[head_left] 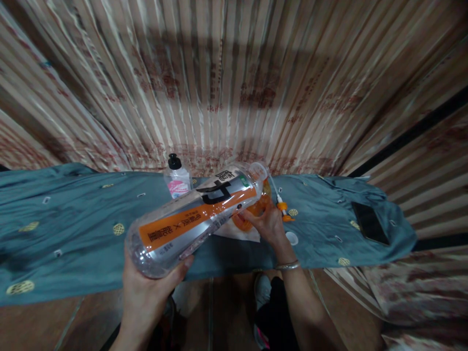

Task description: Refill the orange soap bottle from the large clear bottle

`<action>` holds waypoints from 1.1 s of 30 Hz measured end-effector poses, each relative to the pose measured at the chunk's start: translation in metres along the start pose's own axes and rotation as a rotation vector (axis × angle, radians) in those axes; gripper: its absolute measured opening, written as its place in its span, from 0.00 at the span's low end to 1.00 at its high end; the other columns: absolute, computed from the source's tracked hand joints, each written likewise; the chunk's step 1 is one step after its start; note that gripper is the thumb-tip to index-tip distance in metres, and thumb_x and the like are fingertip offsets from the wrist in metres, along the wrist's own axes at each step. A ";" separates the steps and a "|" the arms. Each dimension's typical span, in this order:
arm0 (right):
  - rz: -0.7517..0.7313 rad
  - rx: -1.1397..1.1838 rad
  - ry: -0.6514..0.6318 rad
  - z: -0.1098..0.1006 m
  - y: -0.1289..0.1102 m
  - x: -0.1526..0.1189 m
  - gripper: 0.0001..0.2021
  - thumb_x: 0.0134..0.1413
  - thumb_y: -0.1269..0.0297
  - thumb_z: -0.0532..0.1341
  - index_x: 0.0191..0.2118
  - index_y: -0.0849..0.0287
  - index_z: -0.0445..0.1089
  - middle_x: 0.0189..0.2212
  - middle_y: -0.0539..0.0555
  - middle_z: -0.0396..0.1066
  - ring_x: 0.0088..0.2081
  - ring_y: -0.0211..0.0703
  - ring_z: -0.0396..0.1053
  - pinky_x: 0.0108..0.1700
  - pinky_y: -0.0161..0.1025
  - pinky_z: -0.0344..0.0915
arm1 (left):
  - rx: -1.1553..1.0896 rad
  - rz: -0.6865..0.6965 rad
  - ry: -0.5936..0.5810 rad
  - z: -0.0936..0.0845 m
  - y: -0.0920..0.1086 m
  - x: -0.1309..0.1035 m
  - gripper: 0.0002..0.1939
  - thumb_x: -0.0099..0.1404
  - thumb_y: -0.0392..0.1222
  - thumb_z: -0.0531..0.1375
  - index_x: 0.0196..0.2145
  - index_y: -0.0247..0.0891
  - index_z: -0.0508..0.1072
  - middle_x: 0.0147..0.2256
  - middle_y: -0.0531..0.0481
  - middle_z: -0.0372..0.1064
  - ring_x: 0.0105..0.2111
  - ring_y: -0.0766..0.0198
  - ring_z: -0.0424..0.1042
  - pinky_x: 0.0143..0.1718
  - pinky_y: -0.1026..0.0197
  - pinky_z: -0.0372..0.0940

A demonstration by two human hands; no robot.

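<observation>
Clear bottle [197, 219] — tilted, left hand [148, 287] clamped round its base, right hand [269, 224] gripping orange bottle [242, 224] — contents unclear

Apparently a home, striped curtains [204, 92] with reddish print around 3 sides, narrow cloth-draped desk [80, 219] in teal with yellow motifs, brown tiled floor [97, 314] below, phone [370, 223] lying on the desk

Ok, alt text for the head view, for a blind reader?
The left hand holds a large clear bottle tilted, its mouth by an orange container gripped in the right hand, over teal cloth. An orange pump and dark flat device lie to the right; a black-capped bottle stands behind.
</observation>
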State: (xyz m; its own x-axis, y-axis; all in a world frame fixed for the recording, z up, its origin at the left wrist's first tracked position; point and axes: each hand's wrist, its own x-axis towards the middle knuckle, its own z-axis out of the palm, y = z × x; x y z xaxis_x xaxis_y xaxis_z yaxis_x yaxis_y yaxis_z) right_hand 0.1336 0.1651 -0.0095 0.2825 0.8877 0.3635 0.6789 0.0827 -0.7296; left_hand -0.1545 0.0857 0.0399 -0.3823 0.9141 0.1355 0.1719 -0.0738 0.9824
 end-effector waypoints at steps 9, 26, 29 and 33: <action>0.067 0.038 -0.015 -0.002 -0.003 0.001 0.26 0.48 0.50 0.79 0.49 0.54 0.76 0.39 0.59 0.86 0.41 0.64 0.86 0.42 0.53 0.82 | 0.041 0.003 -0.010 -0.003 0.004 0.003 0.44 0.36 0.48 0.84 0.53 0.40 0.80 0.48 0.42 0.86 0.50 0.39 0.85 0.52 0.41 0.81; 0.050 0.015 -0.037 -0.001 0.002 0.002 0.28 0.48 0.48 0.81 0.50 0.55 0.77 0.42 0.62 0.86 0.45 0.67 0.86 0.45 0.55 0.82 | 0.009 0.040 0.012 -0.004 -0.003 0.003 0.47 0.37 0.49 0.85 0.56 0.41 0.79 0.51 0.41 0.85 0.49 0.40 0.85 0.52 0.42 0.81; 0.042 0.032 -0.039 -0.001 0.002 0.002 0.25 0.50 0.49 0.80 0.50 0.54 0.77 0.41 0.60 0.86 0.44 0.66 0.86 0.44 0.55 0.82 | 0.026 0.061 -0.009 -0.004 -0.001 0.003 0.48 0.39 0.50 0.84 0.57 0.37 0.78 0.51 0.39 0.85 0.48 0.41 0.86 0.50 0.43 0.82; 0.038 0.039 -0.022 0.000 0.002 0.001 0.25 0.50 0.50 0.80 0.51 0.53 0.77 0.40 0.60 0.85 0.43 0.66 0.86 0.46 0.58 0.83 | 0.042 0.093 -0.015 -0.003 -0.001 0.003 0.46 0.40 0.51 0.84 0.56 0.38 0.78 0.50 0.40 0.86 0.47 0.44 0.86 0.48 0.47 0.82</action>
State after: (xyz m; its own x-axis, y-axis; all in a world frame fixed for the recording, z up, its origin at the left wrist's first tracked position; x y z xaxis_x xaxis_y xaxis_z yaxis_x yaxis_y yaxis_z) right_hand 0.1357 0.1662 -0.0104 0.2921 0.9003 0.3227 0.6407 0.0663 -0.7649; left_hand -0.1584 0.0878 0.0395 -0.3491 0.9099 0.2240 0.2440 -0.1425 0.9593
